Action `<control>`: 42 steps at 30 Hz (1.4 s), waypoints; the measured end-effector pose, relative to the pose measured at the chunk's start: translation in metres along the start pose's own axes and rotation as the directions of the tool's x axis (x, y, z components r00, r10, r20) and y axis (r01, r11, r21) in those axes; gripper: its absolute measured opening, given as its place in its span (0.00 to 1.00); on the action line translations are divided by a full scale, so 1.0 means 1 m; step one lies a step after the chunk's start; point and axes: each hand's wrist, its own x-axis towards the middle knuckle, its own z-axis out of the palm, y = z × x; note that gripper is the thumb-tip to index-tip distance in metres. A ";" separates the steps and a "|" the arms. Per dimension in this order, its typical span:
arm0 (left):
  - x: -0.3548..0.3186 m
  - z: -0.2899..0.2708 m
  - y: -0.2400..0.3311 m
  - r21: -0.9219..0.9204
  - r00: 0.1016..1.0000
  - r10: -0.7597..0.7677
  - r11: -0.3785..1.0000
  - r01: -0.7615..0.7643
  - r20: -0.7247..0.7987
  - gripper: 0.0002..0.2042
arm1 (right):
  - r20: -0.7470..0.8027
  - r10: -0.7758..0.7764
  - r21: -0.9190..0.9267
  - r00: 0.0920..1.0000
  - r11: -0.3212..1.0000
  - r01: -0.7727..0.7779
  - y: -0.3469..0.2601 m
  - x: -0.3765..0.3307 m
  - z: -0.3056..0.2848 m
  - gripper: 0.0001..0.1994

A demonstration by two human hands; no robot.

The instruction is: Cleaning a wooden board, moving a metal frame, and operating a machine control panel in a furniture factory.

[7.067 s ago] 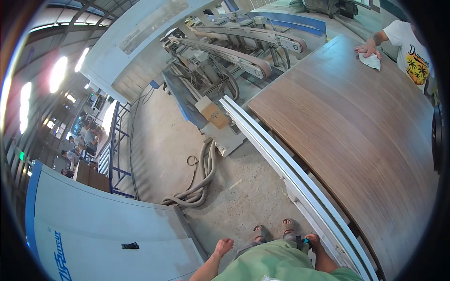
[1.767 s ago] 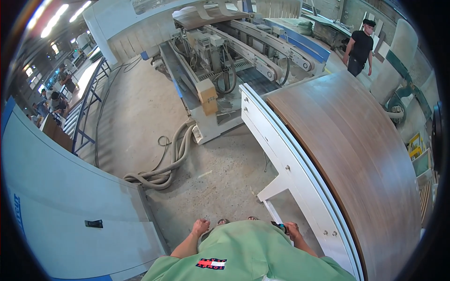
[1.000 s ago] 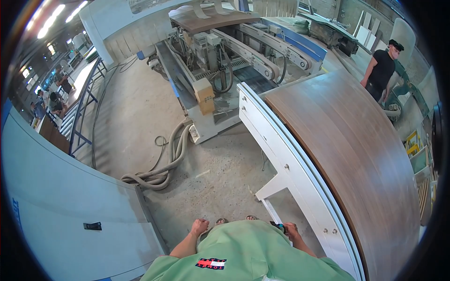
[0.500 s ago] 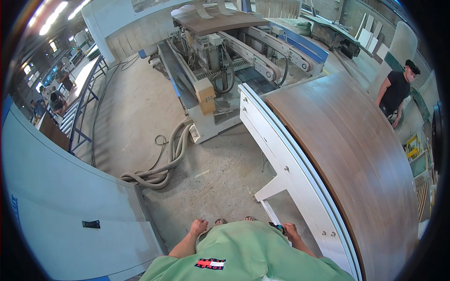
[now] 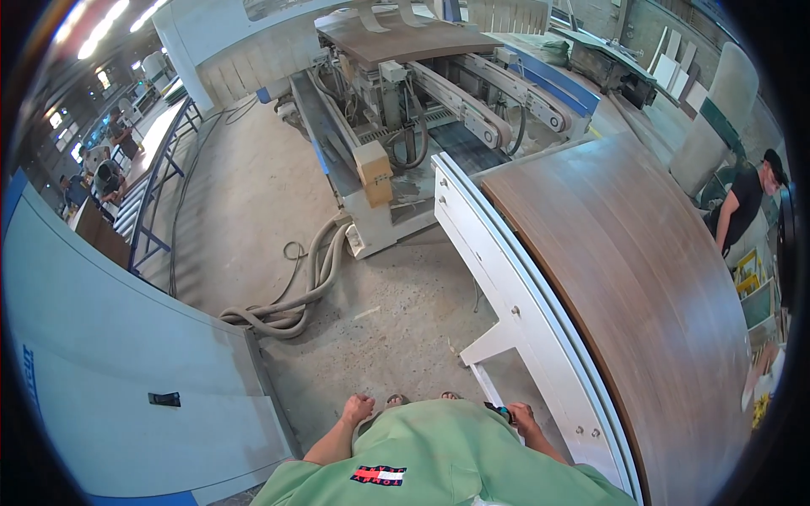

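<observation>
My left hand (image 5: 359, 409) hangs low beside my green shirt, its fingers curled with nothing visible in them. On the other side my right hand (image 5: 522, 415) is closed around a small black thing with a teal patch (image 5: 499, 411), whose kind I cannot make out. Close to the right hand runs the white metal frame (image 5: 527, 325) of a table. A large wood-grain panel (image 5: 624, 278) lies on top of that table, apart from both hands.
At left stands a pale machine cabinet (image 5: 126, 363) with a black latch. Thick hoses (image 5: 308, 295) lie on the floor. Ahead is a conveyor machine (image 5: 456, 105) with a brown panel (image 5: 405, 38) on it. A person in black (image 5: 742, 207) bends at far right; others work beside rollers (image 5: 131, 211).
The person in black at the right has moved further right and bent down, with an arm lowered. My view has shifted slightly; my hands keep their pose.
</observation>
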 end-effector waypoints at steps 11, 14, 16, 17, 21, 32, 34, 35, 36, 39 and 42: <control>-0.031 -0.022 0.003 0.126 0.975 0.006 0.992 0.023 -0.223 0.18 | 0.095 0.274 -0.235 0.957 0.940 -0.246 -0.005 0.050 0.014 0.15; -0.042 -0.044 -0.008 -0.064 0.960 -0.050 0.997 0.034 -0.276 0.18 | 0.137 0.285 -0.314 0.949 0.921 -0.232 -0.022 0.068 0.037 0.16; -0.038 -0.060 -0.026 -0.178 0.958 -0.120 0.981 0.074 -0.261 0.18 | 0.155 0.304 -0.373 0.940 0.899 -0.229 -0.043 0.078 0.064 0.17; -0.030 -0.063 -0.046 -0.192 0.941 -0.138 0.978 0.080 -0.311 0.17 | 0.183 0.304 -0.391 0.935 0.895 -0.214 -0.060 0.086 0.085 0.17; 0.014 -0.102 -0.072 -0.204 0.885 -0.178 0.974 0.097 -0.431 0.16 | 0.133 0.315 -0.503 0.940 0.838 -0.210 -0.105 0.119 0.159 0.17; 0.146 -0.312 -0.189 -0.573 0.872 -0.353 0.813 0.106 -0.338 0.12 | 0.368 0.012 -0.578 0.930 0.787 0.219 -0.322 0.146 0.508 0.15; 0.177 -0.356 -0.198 -0.639 0.873 -0.358 0.766 0.071 -0.331 0.10 | 0.390 0.004 -0.560 0.921 0.795 0.234 -0.352 0.169 0.566 0.16; 0.190 -0.371 -0.197 -0.702 0.876 -0.370 0.711 0.054 -0.308 0.09 | 0.404 0.016 -0.564 0.914 0.791 0.236 -0.361 0.184 0.591 0.18; 0.200 -0.389 -0.190 -0.704 0.876 -0.372 0.709 0.055 -0.307 0.09 | 0.416 0.031 -0.569 0.909 0.788 0.234 -0.369 0.195 0.613 0.19; 0.227 -0.455 -0.150 -0.852 0.859 -0.436 0.524 0.000 -0.269 0.08 | 0.393 -0.044 -0.738 0.919 0.581 0.343 -0.368 0.268 0.653 0.08; 0.249 -0.523 -0.131 -0.796 0.874 -0.414 0.603 0.055 -0.253 0.11 | 0.353 0.198 -0.894 0.914 0.360 0.267 -0.386 0.295 0.687 0.08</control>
